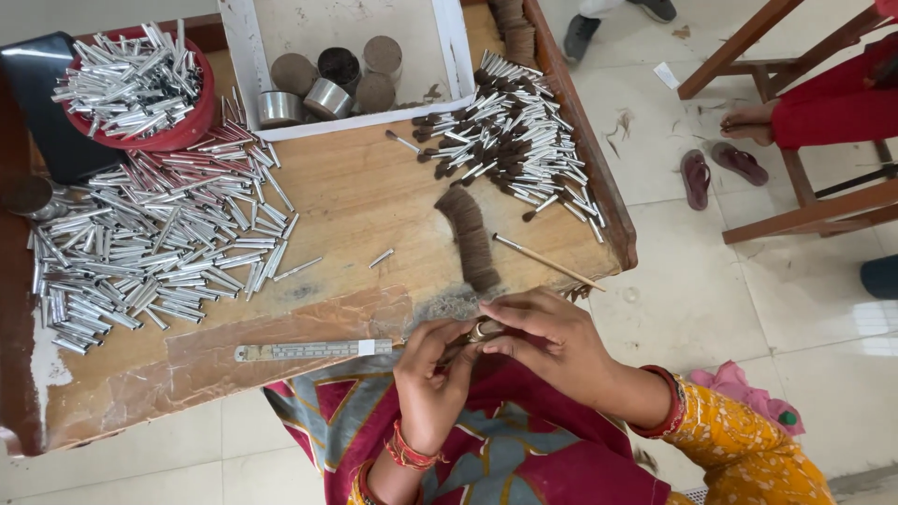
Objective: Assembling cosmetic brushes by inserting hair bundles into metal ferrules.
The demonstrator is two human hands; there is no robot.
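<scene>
Silver-coloured, the small metal ferrule (484, 329) sat pinched between your two hands at the near edge of the wooden table (365, 201), about 6 o'clock in the view. Your left hand (432, 382) came up from 6 o'clock, fingers curled narrow, thumb and forefinger closed on the ferrule's left side. Your right hand (552, 341) lay across from 4 o'clock, fingers bent and drawn together over the ferrule's top and right side. A tuft of dark hair seemed to run into the ferrule, but your fingers hid most of it, so you could not be sure.

Just past your hands at 12 o'clock lay a curved row of brown hair bundles (470, 238), with a thin wooden stick (547, 261) at its 3 o'clock side. Farther out at 12 to 1 o'clock spread a heap of finished brush heads (510, 136), dark tips and bright tubes mixed. A metal ruler (313, 351) lay flat at 9 o'clock of your hands. Loose silver tubes (159, 248) covered the table at 10 o'clock, and more filled a red bowl (192, 126) at 11 o'clock. A white tray (245, 65) at 12 o'clock held several round tins (327, 93).
</scene>
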